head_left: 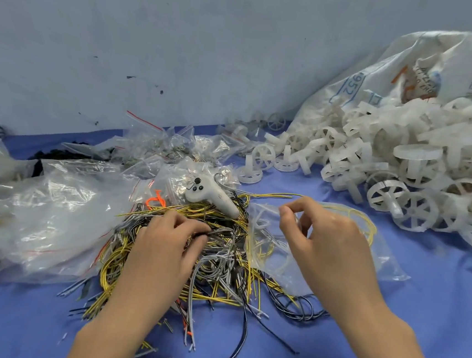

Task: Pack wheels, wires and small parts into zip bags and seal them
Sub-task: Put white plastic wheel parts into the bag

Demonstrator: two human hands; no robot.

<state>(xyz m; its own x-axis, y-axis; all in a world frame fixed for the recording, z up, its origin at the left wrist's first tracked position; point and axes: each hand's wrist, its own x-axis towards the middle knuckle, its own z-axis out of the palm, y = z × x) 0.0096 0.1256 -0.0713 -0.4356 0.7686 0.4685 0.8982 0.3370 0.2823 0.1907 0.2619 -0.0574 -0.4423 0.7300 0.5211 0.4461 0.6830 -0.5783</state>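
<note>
A tangled pile of yellow, grey and black wires (220,267) lies in the middle of the blue table. My left hand (165,241) rests on the pile with its fingertips pinching a dark wire. My right hand (321,239) is raised just right of the pile and pinches the rim of a clear zip bag (382,262). White wheels and a loop of yellow wire (367,223) show through the bag. A heap of white plastic wheels (388,170) spills from a large printed sack (412,71) at the right.
A white handheld controller (213,195) lies on top of the wire pile. Clear zip bags, empty and filled (52,219), crowd the left and back of the table. An orange plastic part (156,200) sits by the pile. A grey-blue wall stands behind.
</note>
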